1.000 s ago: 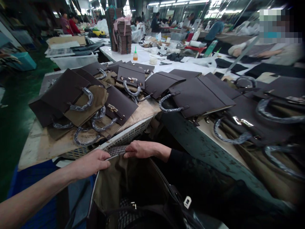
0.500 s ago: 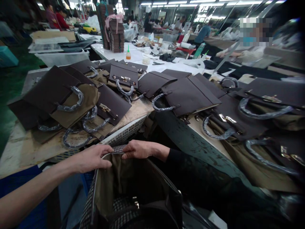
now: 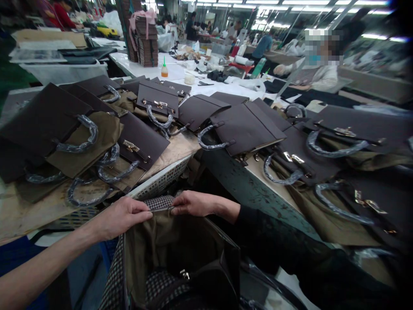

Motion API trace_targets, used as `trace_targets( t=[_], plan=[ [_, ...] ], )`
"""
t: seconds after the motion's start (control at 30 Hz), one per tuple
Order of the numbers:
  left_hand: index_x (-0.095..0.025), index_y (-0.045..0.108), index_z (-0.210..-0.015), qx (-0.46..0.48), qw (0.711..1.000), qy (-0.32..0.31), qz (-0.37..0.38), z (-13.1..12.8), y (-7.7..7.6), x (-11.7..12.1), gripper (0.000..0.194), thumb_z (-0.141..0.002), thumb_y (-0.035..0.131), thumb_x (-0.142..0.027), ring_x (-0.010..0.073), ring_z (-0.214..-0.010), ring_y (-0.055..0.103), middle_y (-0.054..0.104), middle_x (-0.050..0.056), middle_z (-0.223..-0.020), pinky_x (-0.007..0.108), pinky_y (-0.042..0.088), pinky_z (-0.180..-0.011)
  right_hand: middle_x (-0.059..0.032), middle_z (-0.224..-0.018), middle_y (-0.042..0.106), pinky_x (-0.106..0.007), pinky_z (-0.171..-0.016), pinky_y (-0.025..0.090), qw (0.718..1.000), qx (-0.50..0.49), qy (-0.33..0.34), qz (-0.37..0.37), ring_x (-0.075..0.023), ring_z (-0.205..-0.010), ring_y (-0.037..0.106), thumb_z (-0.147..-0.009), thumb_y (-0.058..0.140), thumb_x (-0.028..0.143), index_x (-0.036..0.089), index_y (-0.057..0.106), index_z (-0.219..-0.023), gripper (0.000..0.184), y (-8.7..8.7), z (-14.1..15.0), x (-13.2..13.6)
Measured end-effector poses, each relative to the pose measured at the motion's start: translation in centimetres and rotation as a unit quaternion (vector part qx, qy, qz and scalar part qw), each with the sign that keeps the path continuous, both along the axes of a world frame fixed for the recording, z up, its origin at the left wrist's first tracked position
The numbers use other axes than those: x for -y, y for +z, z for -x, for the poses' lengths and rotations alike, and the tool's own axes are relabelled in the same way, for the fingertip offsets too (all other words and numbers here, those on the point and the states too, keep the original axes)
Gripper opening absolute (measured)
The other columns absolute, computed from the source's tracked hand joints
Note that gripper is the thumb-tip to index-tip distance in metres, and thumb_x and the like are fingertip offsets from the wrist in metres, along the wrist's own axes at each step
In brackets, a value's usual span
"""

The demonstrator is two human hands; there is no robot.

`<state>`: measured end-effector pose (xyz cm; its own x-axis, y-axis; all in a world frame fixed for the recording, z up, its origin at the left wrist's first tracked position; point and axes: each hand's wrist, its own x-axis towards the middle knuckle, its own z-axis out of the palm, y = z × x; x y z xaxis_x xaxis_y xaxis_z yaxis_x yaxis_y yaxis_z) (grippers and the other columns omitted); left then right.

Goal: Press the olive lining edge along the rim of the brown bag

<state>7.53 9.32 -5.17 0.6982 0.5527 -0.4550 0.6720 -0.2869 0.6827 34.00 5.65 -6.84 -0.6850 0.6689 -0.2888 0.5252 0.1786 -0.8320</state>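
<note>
A handbag (image 3: 180,237) with an olive lining and black-and-white checked cloth gapes in front of me, its mouth facing up. My left hand (image 3: 127,214) pinches the far rim between thumb and fingers at its left part. A short way to the right, my right hand (image 3: 193,203) grips the same rim. Between both hands a strip of checked cloth (image 3: 158,202) shows along the edge. Inside the bag hangs a small metal clasp (image 3: 184,274). The lower body of the bag lies in shadow and runs out of view.
Dark brown handbags with plastic-wrapped handles lie heaped on the left table (image 3: 155,165) and the right table (image 3: 300,189). A perforated plastic crate (image 3: 164,176) stands below the left heap. Behind are a glue bottle (image 3: 164,69), stacked brown pieces (image 3: 147,45) and a co-worker (image 3: 319,73).
My view has turned right, so the surroundings slide left. At half a second ago my left thumb was lifted off the rim; now it presses on it again. My right hand keeps its grip.
</note>
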Motion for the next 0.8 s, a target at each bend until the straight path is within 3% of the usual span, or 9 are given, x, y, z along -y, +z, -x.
trace_targets(
  t=[0.17,0.37,0.43,0.6,0.7,0.8],
  plan=[
    [-0.02,0.068,-0.077,-0.027,0.999,-0.025,-0.032,-0.8,0.5,-0.3,0.041,-0.093,0.049,-0.052,0.0138,-0.063,0.048,0.051,-0.004,-0.063,0.023,0.03,-0.056,0.0051,-0.062,0.042,-0.023,-0.058,0.029,0.999,0.025,-0.034,-0.023,-0.0091,-0.061,0.04,-0.09,0.057,0.026,0.014,0.06,-0.073,0.02,-0.1,-0.2,0.6],
    [-0.028,0.067,-0.106,-0.056,0.972,-0.15,-0.17,-3.4,1.9,-0.2,0.038,-0.09,0.051,-0.058,0.0236,-0.078,0.063,0.069,0.002,-0.08,0.027,0.033,-0.064,0.005,-0.064,0.045,-0.022,-0.06,0.031,0.999,0.001,-0.029,-0.018,-0.0088,-0.063,0.04,-0.09,0.057,0.028,0.012,0.066,-0.083,0.02,-0.7,0.4,0.3],
    [-0.027,0.068,-0.102,-0.058,0.966,-0.163,-0.194,-4.3,1.7,0.1,0.038,-0.095,0.044,-0.056,0.0229,-0.075,0.063,0.068,0.002,-0.076,0.027,0.031,-0.062,0.005,-0.065,0.043,-0.022,-0.06,0.031,0.999,-0.003,-0.034,-0.017,-0.0088,-0.064,0.039,-0.092,0.056,0.033,0.012,0.065,-0.082,0.025,-0.8,0.1,0.5],
    [-0.023,0.061,-0.074,-0.037,0.969,-0.169,-0.176,-4.9,1.1,0.3,0.041,-0.097,0.041,-0.051,0.0154,-0.061,0.054,0.056,-0.003,-0.064,0.025,0.028,-0.056,0.0055,-0.064,0.041,-0.023,-0.054,0.028,0.997,0.058,-0.036,0.027,-0.0086,-0.06,0.037,-0.089,0.059,0.041,0.013,0.061,-0.077,0.031,0.9,-1.7,1.7],
    [-0.022,0.058,-0.072,-0.032,0.978,-0.147,-0.146,-4.3,0.8,0.1,0.04,-0.096,0.044,-0.052,0.0147,-0.062,0.052,0.053,-0.004,-0.063,0.024,0.027,-0.056,0.0055,-0.061,0.042,-0.024,-0.051,0.026,0.99,0.122,-0.031,0.064,-0.008,-0.055,0.036,-0.089,0.057,0.035,0.014,0.058,-0.075,0.025,2.8,-2.8,3.1],
    [-0.023,0.059,-0.074,-0.019,0.985,-0.127,-0.114,-4.1,0.6,0.1,0.039,-0.094,0.046,-0.053,0.0152,-0.065,0.053,0.055,-0.004,-0.066,0.024,0.027,-0.057,0.0047,-0.061,0.045,-0.024,-0.052,0.027,0.988,0.143,-0.033,0.039,-0.008,-0.055,0.039,-0.092,0.053,0.03,0.014,0.059,-0.077,0.023,4.0,-3.4,4.4]
  ],
)
